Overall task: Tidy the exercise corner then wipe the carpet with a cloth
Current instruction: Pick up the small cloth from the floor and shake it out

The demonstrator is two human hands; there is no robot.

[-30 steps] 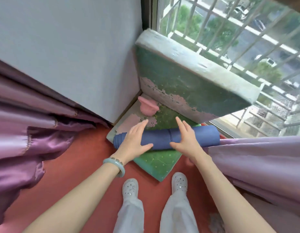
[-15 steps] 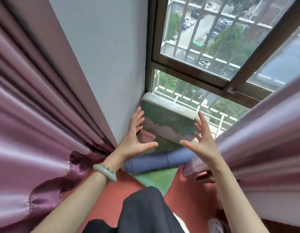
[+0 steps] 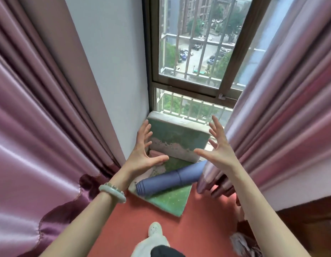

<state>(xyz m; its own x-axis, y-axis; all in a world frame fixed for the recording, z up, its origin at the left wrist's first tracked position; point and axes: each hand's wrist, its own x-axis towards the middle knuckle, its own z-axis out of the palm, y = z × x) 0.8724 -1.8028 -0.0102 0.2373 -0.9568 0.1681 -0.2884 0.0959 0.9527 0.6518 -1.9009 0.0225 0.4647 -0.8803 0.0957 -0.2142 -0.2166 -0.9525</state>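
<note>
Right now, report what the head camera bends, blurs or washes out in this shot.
Head view: the wide-angle lens splays the curtains and window frame outward; daylight is soft, without glare; the left hand, right hand and blue rolled mat look sharp; the pale bundle in the lower right corner is smeared.

Home window corner — pink curtains, red carpet, rolled mat.

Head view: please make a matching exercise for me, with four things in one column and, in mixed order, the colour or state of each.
Things:
1 rolled mat
2 bracelet
3 carpet
4 thick pad

Colour or state:
a pale green
b red
c dark green, standing upright in the corner
d blue, lying on its side

Pairs: 1-d, 2-a, 3-b, 4-c
</note>
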